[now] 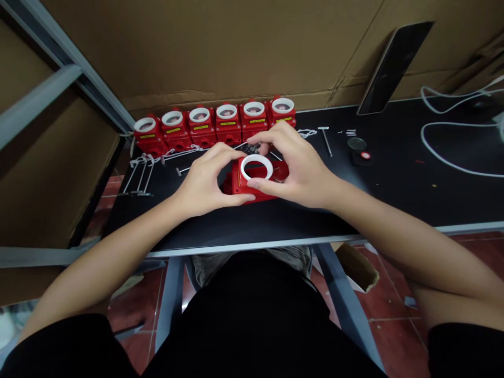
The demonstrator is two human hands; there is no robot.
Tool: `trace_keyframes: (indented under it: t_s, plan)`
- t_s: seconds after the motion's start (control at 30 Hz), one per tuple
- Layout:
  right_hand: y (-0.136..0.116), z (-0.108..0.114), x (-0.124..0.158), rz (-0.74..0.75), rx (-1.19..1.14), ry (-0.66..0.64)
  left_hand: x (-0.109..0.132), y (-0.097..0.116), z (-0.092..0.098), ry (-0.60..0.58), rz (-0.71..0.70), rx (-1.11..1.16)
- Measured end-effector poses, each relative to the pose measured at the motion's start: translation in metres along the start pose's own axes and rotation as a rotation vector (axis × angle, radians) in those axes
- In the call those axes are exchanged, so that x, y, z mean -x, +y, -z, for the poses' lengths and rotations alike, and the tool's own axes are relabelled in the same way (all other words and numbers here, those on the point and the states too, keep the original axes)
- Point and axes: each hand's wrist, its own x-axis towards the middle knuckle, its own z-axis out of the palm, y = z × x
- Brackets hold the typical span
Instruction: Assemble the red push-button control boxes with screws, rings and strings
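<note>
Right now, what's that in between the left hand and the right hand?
In the head view, a red box with a white ring on top lies between the left hand and the right hand.

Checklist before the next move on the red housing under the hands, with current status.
1. Left hand bracing the red housing: ok, around its left end.
2. Right hand at the white ring: ok, thumb by the near rim.
3. Ring fully seated: cannot tell.
4. T-handle tool lying beyond the right hand, not held: ok.
5. Small metal pieces in a container: not ok, loose on the tabletop.
6. White rings on all six red units at the back: ok.
</note>
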Motion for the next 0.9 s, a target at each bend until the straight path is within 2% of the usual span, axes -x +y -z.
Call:
trace_keyframes:
  t_s: [0.37,0.5,0.67,0.77,0.9]
  plan:
    - [-0.005,0.001,0.002,0.161,-0.096,0.027,0.004,0.002,-0.004,0.027,0.035,0.055]
    - [0.0,-0.005,0.005,0.076,-0.118,0.042,0.008,0.009,-0.008,0.075,0.009,0.108]
    - [-0.005,-0.008,0.0,0.015,-0.106,0.021,0.012,0.018,-0.003,0.06,0.056,0.102]
    - [-0.015,-0.001,-0.007,-0.003,-0.093,0.019,0.014,0.023,0.004,0.061,0.083,0.107]
    - [-0.024,0.014,-0.016,-0.012,-0.061,-0.103,0.019,0.027,0.013,0.029,0.108,0.1]
